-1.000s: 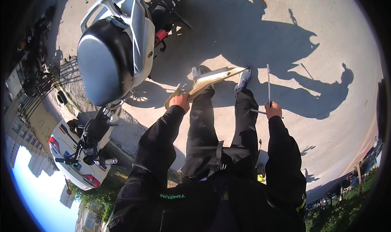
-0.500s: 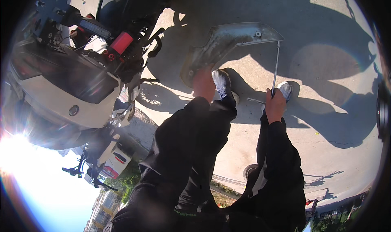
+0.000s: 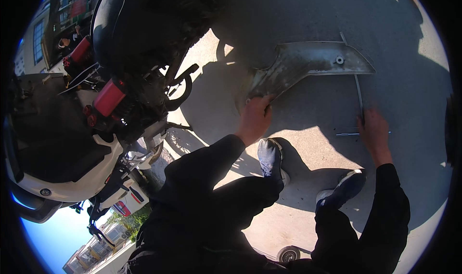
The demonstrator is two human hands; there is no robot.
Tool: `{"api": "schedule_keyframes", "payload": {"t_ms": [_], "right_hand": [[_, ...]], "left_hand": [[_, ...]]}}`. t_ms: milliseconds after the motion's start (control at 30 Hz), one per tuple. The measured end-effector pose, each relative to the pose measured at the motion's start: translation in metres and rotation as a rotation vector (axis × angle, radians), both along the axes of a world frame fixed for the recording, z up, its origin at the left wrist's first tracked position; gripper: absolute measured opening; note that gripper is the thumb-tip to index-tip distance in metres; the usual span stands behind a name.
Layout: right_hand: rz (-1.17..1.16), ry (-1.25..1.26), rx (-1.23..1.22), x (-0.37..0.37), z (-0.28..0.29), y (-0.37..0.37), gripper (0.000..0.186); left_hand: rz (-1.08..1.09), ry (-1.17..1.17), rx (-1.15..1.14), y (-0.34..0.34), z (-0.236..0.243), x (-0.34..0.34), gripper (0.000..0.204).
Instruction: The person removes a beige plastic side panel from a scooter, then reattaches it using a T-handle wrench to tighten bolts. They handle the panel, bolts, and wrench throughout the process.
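A curved, dirt-stained grey body panel (image 3: 308, 62) spans the upper middle, its inner side with a round boss towards me. My left hand (image 3: 255, 117) is closed on its lower left end. On the right, my right hand (image 3: 374, 132) grips a T-handle wrench (image 3: 359, 93) close to its crossbar. The wrench's long rod runs away from me behind the panel, and its tip shows past the panel's far edge. My fingers partly cover the crossbar.
At left stands a partly stripped motorbike (image 3: 72, 173) with white and black bodywork and a red cylindrical part (image 3: 109, 97). Below my hands are my shoes (image 3: 270, 156) on the concrete ground (image 3: 308, 151). A small wheel (image 3: 288, 254) is near the bottom edge. Another person (image 3: 63, 43) is far off at upper left.
Panel and wrench have moved right in the view, which has itself shifted. The rod's tip, earlier by the panel's right corner, now reaches behind it and past its far edge.
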State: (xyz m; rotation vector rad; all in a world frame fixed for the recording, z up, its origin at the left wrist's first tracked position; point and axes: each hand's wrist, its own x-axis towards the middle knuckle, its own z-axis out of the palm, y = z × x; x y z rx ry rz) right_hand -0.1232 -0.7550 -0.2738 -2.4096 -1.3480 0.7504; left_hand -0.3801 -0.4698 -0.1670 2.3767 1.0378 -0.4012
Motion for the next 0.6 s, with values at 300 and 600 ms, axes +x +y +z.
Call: {"api": "schedule_keyframes", "payload": {"t_ms": [300,600], "right_hand": [[0.296,0.039,-0.048,0.020,0.007,0.023,0.030],[-0.073,-0.090,0.095,0.044,-0.001,0.013,0.012]], "left_hand": [[-0.261,0.033,-0.063,0.012,0.002,0.001,0.023],[-0.197,-0.060,0.213,0.091,0.010,0.059,0.029]]}}
